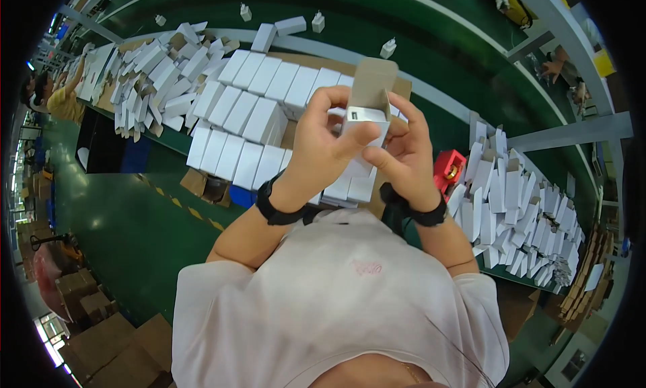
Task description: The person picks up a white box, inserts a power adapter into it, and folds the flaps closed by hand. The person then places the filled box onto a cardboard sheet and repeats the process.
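Observation:
A small white box [372,81] with its lid flap raised stands between my two hands, above the rows of boxes. In its mouth sits a white charger [367,114], its dark port showing at the top. My left hand [328,140] grips the box from the left, thumb across the front. From the other side my right hand [408,152] closes on it, its thumb low near the front. Below and to the left, closed white boxes [235,110] stand in rows on a cardboard sheet. The box's lower part is largely covered by my fingers.
Loose white boxes [161,75] heap up at the left, and open white boxes [501,193] at the right. A red tape dispenser [449,169] stands beside my right wrist. Several chargers [317,22] rest on the green belt [356,18] beyond. A person [65,100] is at the far left.

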`<move>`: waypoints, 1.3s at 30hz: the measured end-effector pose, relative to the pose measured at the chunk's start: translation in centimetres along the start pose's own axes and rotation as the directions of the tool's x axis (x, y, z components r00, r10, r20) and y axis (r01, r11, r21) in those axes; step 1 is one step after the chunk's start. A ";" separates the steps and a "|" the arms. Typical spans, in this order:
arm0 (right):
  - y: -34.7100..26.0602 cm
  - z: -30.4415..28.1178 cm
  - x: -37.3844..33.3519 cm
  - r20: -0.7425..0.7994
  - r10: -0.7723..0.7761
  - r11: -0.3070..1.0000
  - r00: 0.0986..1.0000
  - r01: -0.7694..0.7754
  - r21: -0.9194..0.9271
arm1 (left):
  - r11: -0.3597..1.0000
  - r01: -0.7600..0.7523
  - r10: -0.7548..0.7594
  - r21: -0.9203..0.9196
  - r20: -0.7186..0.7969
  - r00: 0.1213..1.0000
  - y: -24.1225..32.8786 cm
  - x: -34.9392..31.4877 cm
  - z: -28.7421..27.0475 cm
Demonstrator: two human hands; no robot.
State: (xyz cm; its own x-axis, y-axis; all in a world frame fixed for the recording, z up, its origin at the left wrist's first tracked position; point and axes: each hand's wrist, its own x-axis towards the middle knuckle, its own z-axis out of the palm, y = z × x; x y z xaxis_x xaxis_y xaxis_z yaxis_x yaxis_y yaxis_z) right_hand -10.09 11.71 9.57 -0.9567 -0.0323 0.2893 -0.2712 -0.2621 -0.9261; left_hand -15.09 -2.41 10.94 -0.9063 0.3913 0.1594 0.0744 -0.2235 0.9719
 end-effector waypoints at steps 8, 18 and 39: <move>-0.1 0.6 0.0 -0.043 0.031 0.997 0.999 -0.028 0.071 | 0.914 -0.264 0.237 0.309 0.121 0.964 -1.0 -1.0 -0.4; 0.3 -0.2 -0.3 -0.082 0.000 0.959 0.997 -0.023 -0.283 | 0.912 -0.138 0.119 0.385 0.074 0.990 -0.9 -2.9 -0.1; -2.4 -2.4 -0.3 -0.077 0.175 0.933 0.982 -0.190 -0.307 | 0.892 -0.189 0.119 0.410 0.190 0.975 -1.5 -3.5 -1.0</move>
State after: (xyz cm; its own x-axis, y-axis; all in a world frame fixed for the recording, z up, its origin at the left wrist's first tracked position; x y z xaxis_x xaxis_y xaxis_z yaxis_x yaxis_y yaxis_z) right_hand -9.43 14.67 11.17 -0.9946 -0.0034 0.1037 -0.1037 0.0576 -0.9929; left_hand -12.41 -4.30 8.71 -0.7954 0.5242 0.3041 0.4084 0.0930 0.9080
